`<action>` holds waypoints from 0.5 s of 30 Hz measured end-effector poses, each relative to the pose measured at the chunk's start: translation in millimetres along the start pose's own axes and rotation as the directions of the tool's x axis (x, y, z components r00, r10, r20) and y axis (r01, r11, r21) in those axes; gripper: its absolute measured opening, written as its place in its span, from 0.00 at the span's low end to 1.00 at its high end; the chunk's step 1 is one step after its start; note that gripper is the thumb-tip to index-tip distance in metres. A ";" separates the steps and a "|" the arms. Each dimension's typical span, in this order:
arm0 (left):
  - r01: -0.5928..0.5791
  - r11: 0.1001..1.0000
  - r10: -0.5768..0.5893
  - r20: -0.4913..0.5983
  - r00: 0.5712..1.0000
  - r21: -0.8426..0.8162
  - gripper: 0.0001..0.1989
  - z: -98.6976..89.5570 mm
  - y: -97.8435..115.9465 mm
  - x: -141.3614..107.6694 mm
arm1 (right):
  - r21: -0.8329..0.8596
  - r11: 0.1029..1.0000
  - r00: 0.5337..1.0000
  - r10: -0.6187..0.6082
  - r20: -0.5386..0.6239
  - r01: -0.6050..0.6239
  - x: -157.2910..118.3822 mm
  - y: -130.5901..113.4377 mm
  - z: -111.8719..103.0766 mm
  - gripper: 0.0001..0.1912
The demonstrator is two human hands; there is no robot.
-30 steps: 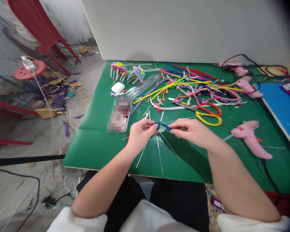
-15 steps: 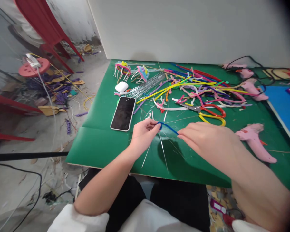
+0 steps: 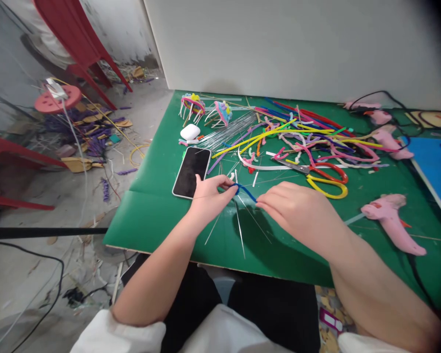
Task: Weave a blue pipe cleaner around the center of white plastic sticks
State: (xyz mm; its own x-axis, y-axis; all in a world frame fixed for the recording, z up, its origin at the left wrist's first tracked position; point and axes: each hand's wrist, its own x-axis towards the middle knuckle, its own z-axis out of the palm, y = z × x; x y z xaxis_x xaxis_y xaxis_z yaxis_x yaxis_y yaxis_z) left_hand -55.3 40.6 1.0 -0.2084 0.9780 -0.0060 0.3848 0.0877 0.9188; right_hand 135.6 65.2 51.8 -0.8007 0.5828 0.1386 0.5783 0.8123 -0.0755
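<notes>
Between my hands runs a short blue pipe cleaner (image 3: 247, 193). My left hand (image 3: 213, 192) pinches its curled left end, where several thin metal wires (image 3: 239, 228) meet and fan out toward me. The free end of the pipe cleaner is pinched in the fingertips of my right hand (image 3: 294, 206). Just behind my left hand lies a phone (image 3: 191, 171) with a dark screen. Scissors (image 3: 325, 179) with one red and one yellow handle rest beyond my right hand. How the wires join the pipe cleaner is hidden by my left fingers.
A tangle of coloured pipe cleaners (image 3: 308, 137) covers the back of the green table (image 3: 147, 211). Near it are a bundle of wires (image 3: 230, 130), a white case (image 3: 190, 132) and two small colourful umbrella-like crafts (image 3: 222, 113). Pink glue guns (image 3: 393, 220) lie at the right.
The view has shifted slightly. My right hand has drawn closer to my left, and the blue pipe cleaner between them spans a shorter length. My left thumb side stays pinched on the curl.
</notes>
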 end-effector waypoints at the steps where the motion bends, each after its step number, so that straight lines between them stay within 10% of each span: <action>1: -0.005 1.000 0.005 -0.008 1.000 -0.011 0.03 0.1 0.1 -0.6 | -0.001 1.000 1.000 -0.007 0.005 0.007 0.8 0.3 -0.5 0.12; 15: -0.196 0.979 0.198 -0.042 0.979 0.047 0.04 9.1 5.0 -12.1 | -0.070 0.963 0.959 -0.266 -0.098 0.260 20.8 -17.8 -22.4 0.09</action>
State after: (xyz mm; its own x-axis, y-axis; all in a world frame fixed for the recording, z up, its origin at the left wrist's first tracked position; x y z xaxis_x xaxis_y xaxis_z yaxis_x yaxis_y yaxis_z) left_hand -42.7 30.9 2.0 -0.1657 0.9672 0.1926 0.4597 -0.0970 0.8828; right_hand 112.1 62.5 78.1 -0.9063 0.3406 0.2502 0.3595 0.9326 0.0329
